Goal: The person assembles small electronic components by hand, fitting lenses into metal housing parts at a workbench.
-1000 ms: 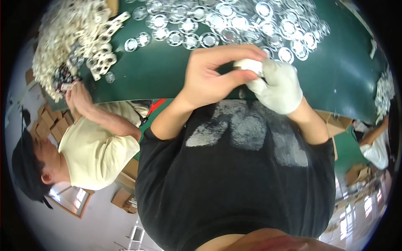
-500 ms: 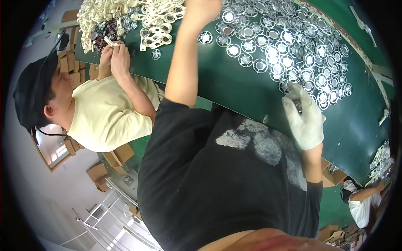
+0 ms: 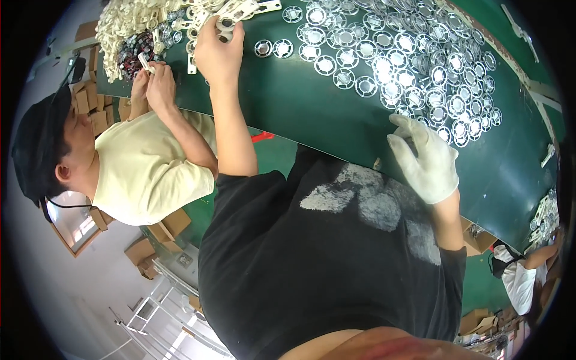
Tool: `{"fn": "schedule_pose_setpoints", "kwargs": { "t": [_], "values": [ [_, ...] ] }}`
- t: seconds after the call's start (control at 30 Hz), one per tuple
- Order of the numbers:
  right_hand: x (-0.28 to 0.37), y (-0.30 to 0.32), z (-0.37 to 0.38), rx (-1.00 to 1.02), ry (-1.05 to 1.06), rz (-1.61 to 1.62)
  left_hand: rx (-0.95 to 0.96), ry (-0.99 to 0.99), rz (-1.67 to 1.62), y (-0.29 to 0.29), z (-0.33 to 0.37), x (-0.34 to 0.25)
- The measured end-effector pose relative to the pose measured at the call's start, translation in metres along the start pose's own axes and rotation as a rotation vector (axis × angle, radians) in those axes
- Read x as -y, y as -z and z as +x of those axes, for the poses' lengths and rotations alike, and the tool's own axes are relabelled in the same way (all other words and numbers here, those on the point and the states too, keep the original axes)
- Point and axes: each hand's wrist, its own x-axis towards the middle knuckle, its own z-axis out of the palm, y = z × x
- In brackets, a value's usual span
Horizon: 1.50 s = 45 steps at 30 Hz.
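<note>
My bare left hand (image 3: 219,57) reaches over the cream plastic parts at the far left of the table. Its thumb and fingers are apart around a cream part with a dark ring (image 3: 226,24), and I see no firm hold on it. In a white glove, my right hand (image 3: 425,162) hovers by the near edge of the pile of silver discs, thumb and fingers apart, with nothing visible between them. Round silver spoked discs (image 3: 366,86) spread over the table's middle and right. Two discs (image 3: 282,48) lie side by side, away from the pile.
A co-worker in a pale yellow shirt (image 3: 153,162) sits at my left, holding a small cream part (image 3: 145,62) beside a heap of dark and red pieces (image 3: 135,54). Another person (image 3: 519,279) is at the far right. Cardboard boxes (image 3: 478,237) stand below the green table (image 3: 312,120).
My left hand has moved from beside the silver discs leftward and nearer, to the cream parts. A second disc now shows beside the lone one. My right hand stays near the pile's edge.
</note>
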Motion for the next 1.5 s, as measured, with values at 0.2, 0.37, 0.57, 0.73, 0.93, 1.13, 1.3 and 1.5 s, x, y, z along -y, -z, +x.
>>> {"fn": "schedule_pose_setpoints", "kwargs": {
  "t": [0.2,0.37,0.57,0.73,0.93,1.13,1.3,1.5],
  "values": [
    [0.006,-0.011,0.008,-0.258,0.129,-0.107,0.362,-0.321,-0.547,0.051,-0.022,-0.095],
    [0.016,-0.015,0.006,0.035,-0.123,-0.366,0.602,-0.495,-0.89,0.065,-0.059,-0.15],
    [0.012,-0.02,0.001,0.1,-0.392,-0.264,0.588,-0.178,-0.352,0.037,-0.071,-0.11],
    [0.009,-0.018,0.002,0.04,-0.356,-0.215,0.618,-0.193,-0.402,0.041,-0.084,-0.101],
    [0.01,-0.015,0.006,0.078,-0.407,-0.219,0.529,-0.018,-0.425,0.043,-0.092,-0.093],
    [0.007,-0.015,0.008,0.116,-0.437,-0.254,0.523,-0.086,-0.185,0.049,-0.095,-0.108],
    [0.008,-0.007,0.011,0.163,-0.478,-0.267,0.631,-0.144,-0.781,0.059,-0.079,-0.123],
    [0.011,-0.003,0.014,0.174,-0.454,-0.225,0.685,-0.333,-1.063,0.063,-0.073,-0.173]
  ]
}}
